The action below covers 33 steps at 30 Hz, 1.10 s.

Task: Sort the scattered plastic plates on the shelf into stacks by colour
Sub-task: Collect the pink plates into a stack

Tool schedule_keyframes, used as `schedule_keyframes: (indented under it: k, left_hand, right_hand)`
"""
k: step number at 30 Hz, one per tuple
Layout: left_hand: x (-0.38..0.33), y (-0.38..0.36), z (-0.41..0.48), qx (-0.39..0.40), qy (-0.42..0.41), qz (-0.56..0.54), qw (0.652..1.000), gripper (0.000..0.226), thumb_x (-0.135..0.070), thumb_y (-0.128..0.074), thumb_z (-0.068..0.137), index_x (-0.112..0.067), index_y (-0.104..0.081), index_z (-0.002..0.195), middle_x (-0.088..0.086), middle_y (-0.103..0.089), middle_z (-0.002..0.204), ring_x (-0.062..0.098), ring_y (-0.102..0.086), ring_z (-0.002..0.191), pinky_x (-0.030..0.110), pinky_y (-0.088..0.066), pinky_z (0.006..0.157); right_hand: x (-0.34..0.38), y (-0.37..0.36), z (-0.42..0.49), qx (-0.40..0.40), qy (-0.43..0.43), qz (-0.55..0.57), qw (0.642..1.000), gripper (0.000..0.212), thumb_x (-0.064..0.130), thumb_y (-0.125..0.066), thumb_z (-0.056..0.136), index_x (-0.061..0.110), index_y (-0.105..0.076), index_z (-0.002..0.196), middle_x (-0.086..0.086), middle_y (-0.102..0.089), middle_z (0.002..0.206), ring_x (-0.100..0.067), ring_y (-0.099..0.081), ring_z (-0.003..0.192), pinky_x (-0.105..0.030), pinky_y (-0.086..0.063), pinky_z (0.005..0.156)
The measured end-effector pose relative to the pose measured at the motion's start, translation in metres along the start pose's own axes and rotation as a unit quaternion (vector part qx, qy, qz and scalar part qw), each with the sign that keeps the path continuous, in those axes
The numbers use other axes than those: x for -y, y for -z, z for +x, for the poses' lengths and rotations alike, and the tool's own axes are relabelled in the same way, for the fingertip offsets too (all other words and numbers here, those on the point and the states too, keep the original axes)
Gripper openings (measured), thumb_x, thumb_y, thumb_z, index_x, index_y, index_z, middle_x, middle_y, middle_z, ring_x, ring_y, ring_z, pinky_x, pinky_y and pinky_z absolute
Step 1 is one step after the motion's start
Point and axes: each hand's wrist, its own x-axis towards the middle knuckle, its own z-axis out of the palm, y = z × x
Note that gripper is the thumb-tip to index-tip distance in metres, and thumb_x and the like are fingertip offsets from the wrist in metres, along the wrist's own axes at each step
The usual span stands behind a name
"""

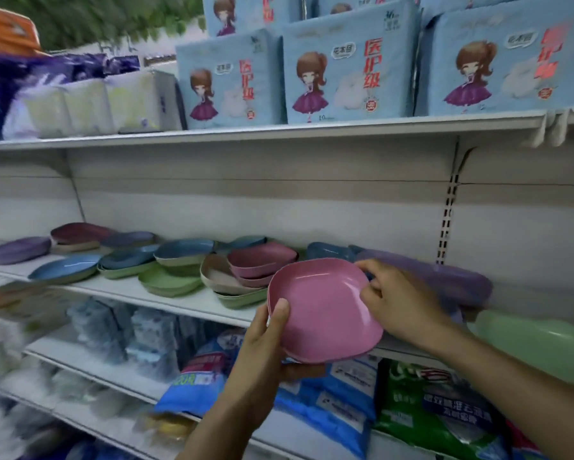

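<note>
I hold a pink plate [325, 310] in front of the shelf [186, 302], tilted toward me. My left hand [265, 346] grips its left rim, thumb on top and fingers underneath. My right hand [398, 303] pinches the plate's upper right rim. On the shelf lie scattered plates: pink ones [260, 260] stacked in a beige plate [217, 277], green plates [169, 282], blue plates [126, 257], a purple plate [18, 249] at the far left, and a purple plate [445, 277] behind my right hand.
A green plate [541, 343] lies at the right near my right forearm. Light blue packages [345, 71] fill the upper shelf. Blue and green bags [428, 413] crowd the lower shelf below my hands.
</note>
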Motion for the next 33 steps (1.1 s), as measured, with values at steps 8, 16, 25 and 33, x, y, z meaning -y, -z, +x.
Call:
schedule_keyframes:
  k: [8,16,25,33]
  left_hand:
    - [-0.05,0.144,0.029,-0.043,0.013,0.025,0.999,0.025,-0.029,-0.052,0.095,-0.026,-0.066,0.115,0.011,-0.064,0.121,0.03,-0.072,0.087,0.053,-0.058,0.064]
    - [-0.087,0.215,0.054,-0.072,0.023,0.001,0.997,0.026,-0.023,-0.049,0.097,-0.015,-0.06,0.12,0.013,-0.062,0.111,0.029,-0.067,0.074,0.039,-0.056,0.046]
    - [-0.09,0.232,0.062,-0.073,0.031,-0.002,0.997,0.027,-0.026,-0.049,0.098,-0.016,-0.061,0.119,0.017,-0.061,0.117,0.028,-0.068,0.081,0.044,-0.058,0.056]
    - [-0.1,0.222,0.062,-0.049,0.027,0.014,0.998,0.025,-0.025,-0.047,0.099,-0.017,-0.059,0.119,0.014,-0.06,0.113,0.022,-0.071,0.067,0.043,-0.059,0.053]
  right_hand:
    - [0.089,-0.077,0.062,0.017,-0.018,0.056,0.998,0.033,0.056,-0.038,0.092,0.036,-0.06,0.106,0.014,-0.067,0.095,-0.009,-0.063,0.089,-0.038,-0.053,0.079]
    - [0.102,-0.11,0.136,0.08,-0.289,0.0,0.954,0.06,0.06,-0.026,0.093,0.012,-0.06,0.078,-0.004,-0.065,0.069,-0.025,-0.064,0.075,-0.033,-0.05,0.081]
    - [0.115,-0.109,0.152,0.132,-0.309,-0.17,0.926,0.024,0.025,-0.052,0.083,0.016,-0.058,0.105,-0.004,-0.062,0.092,-0.024,-0.059,0.083,-0.028,-0.046,0.069]
    - [0.117,-0.087,0.156,0.113,-0.259,-0.279,0.918,0.018,0.02,-0.051,0.082,0.017,-0.056,0.099,-0.003,-0.06,0.097,-0.023,-0.056,0.085,-0.029,-0.042,0.074]
